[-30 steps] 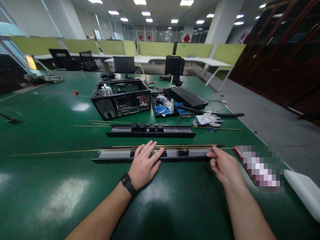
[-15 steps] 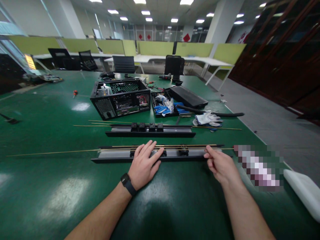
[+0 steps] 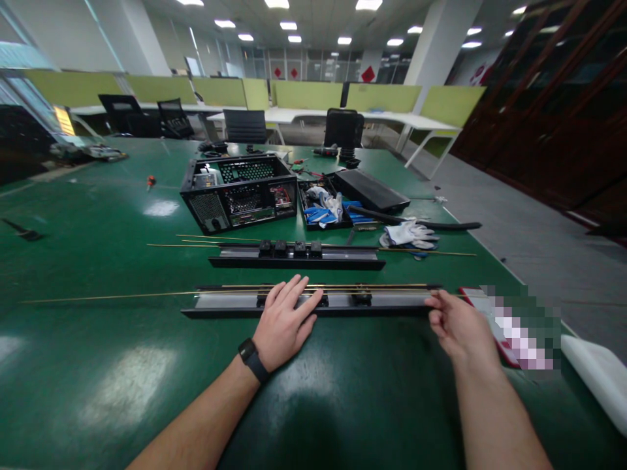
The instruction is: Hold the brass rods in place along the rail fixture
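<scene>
From the head camera: resting the left hand (image 3: 284, 320) across the middle of the near rail (image 3: 340, 300), fingers spread and relaxed, gripping nothing visible. Pinching with the right hand (image 3: 460, 326), thumb against fingers, at the right end of the same rail, apparently on a thin rod (image 3: 108, 297), brass-coloured, lying lengthwise along the rail and reaching out well past its left end over the green table (image 3: 343, 405).

Judging from this pose, at the step of guiding the thin rod along the near rail, past the black blocks (image 3: 362, 296); calling next for a steady rail under the left palm, and a light, level pinch to avoid bending or snagging.

Counting: two rails, with the far rail (image 3: 343, 263) parallel just beyond. On the far rail, four dark cubes (image 3: 300, 249); on the near rail, parts of three black blocks, perhaps more under the left hand. Left of the far rail, three rod ends; along the near rail, at least two rods, too close together to count surely. Farther off, one computer case (image 3: 208, 209), and to its right one heap of blue-and-white gloves (image 3: 323, 212), too tangled to count
</scene>
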A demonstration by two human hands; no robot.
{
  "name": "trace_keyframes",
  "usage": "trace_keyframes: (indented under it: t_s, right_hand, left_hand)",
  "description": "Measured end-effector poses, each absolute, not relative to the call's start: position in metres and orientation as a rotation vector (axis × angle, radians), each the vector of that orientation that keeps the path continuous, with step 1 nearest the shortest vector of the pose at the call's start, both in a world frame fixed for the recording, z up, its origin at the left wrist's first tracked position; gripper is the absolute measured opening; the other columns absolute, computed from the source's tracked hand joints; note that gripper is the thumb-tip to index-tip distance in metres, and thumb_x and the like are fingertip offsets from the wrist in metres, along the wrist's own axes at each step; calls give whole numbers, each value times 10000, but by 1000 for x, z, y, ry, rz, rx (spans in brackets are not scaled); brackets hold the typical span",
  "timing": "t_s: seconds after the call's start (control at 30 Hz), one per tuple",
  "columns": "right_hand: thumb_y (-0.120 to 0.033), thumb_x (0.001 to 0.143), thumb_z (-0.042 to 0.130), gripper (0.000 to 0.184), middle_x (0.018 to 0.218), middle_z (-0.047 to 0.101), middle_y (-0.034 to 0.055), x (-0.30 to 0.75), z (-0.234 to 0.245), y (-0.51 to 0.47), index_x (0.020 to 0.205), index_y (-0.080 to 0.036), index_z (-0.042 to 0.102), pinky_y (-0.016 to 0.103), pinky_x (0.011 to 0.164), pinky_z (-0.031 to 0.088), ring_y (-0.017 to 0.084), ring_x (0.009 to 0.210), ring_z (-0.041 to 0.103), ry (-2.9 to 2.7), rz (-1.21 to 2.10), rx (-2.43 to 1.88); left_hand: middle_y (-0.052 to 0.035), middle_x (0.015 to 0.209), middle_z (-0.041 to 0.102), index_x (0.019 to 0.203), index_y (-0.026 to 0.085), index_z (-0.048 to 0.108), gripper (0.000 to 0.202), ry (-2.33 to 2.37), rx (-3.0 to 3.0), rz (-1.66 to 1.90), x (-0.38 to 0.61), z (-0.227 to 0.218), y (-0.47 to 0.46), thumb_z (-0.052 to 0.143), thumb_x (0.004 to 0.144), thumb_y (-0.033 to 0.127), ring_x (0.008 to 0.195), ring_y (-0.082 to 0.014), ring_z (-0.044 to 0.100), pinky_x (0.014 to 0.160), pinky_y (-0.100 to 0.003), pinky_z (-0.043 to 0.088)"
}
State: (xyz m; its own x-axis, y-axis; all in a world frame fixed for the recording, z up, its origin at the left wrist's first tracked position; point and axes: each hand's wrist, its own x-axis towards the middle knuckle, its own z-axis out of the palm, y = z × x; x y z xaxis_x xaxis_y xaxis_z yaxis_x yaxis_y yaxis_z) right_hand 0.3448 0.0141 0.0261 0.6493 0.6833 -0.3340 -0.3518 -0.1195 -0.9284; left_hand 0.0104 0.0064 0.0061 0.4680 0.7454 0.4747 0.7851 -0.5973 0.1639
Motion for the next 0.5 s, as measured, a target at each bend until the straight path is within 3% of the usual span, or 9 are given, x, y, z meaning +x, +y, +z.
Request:
trace_keyframes:
  t_s: [0.3, 0.5]
  right_hand:
    - [-412, 732, 805, 338, 606, 642, -4, 343, 15, 13, 759, -163, 578, 137, 237, 211, 47, 302, 404, -433, 834, -1480]
    - [-461, 674, 852, 404, 591, 642, 8, 335, 14, 13, 753, -154, 603, 140, 241, 210, 59, 312, 424, -452, 894, -1500]
  left_hand:
    - [-103, 1541, 443, 1420, 301, 531, 472, -1358, -2625, -798, 11, 7, 6, 552, 948, 294, 1456, -286, 363, 1165, -509, 298]
    - [-102, 1545, 438, 1427, 305, 520, 466, -1358, -2627, -784, 11, 6, 6, 533, 962, 304, 1468, -276, 342, 1167, -502, 288]
